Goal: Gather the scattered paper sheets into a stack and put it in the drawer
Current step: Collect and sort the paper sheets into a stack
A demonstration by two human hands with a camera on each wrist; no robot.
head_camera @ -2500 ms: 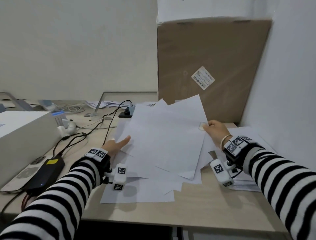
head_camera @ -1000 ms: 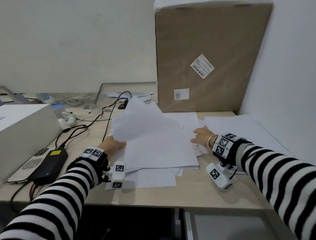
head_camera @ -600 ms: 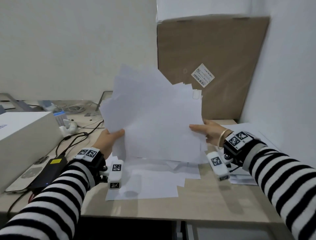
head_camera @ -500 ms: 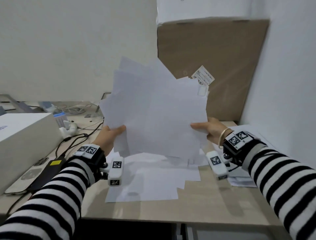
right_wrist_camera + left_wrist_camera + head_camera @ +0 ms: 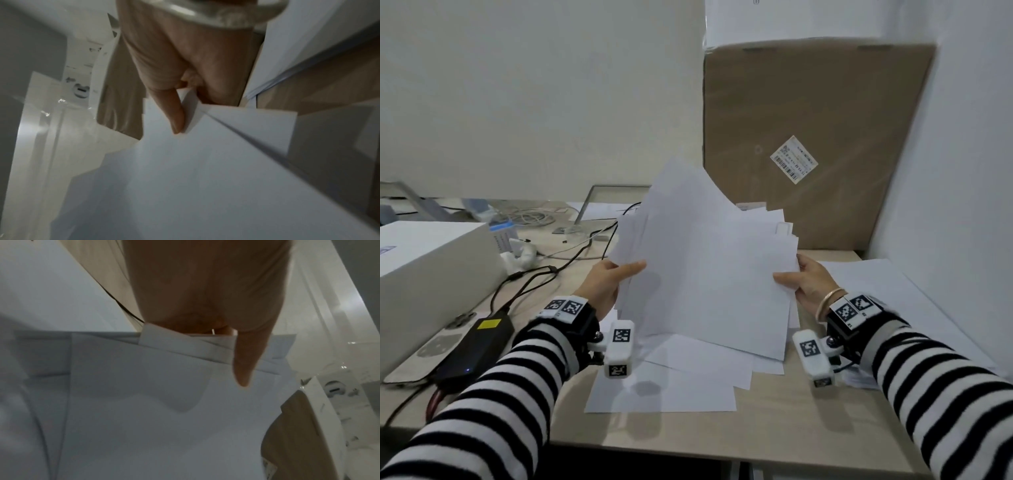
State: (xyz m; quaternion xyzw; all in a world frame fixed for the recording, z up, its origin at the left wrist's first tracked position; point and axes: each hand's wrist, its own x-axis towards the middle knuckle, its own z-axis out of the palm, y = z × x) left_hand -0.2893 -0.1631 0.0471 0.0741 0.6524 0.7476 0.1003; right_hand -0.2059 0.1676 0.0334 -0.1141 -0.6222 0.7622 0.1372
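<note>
A loose bundle of white paper sheets (image 5: 709,270) is tilted up above the desk, its edges uneven and fanned. My left hand (image 5: 607,279) pinches its left edge with the thumb on the front face, as the left wrist view shows (image 5: 242,363). My right hand (image 5: 803,279) grips the right edge, thumb on top (image 5: 175,116). The bundle's lower edge hangs close over more sheets (image 5: 671,387) that lie flat on the desk. The fingers behind the bundle are hidden. No drawer shows clearly in any view.
A big brown cardboard box (image 5: 818,137) leans against the wall behind the papers. A white box (image 5: 428,267), a black power brick (image 5: 476,346) and cables (image 5: 551,270) lie to the left. More paper (image 5: 887,287) lies along the right wall. The desk's front edge (image 5: 722,452) is near.
The bundle, lifted off the desk and held upright half a second ago, has come down and tilted back toward the desk. Both hands keep their hold on its side edges.
</note>
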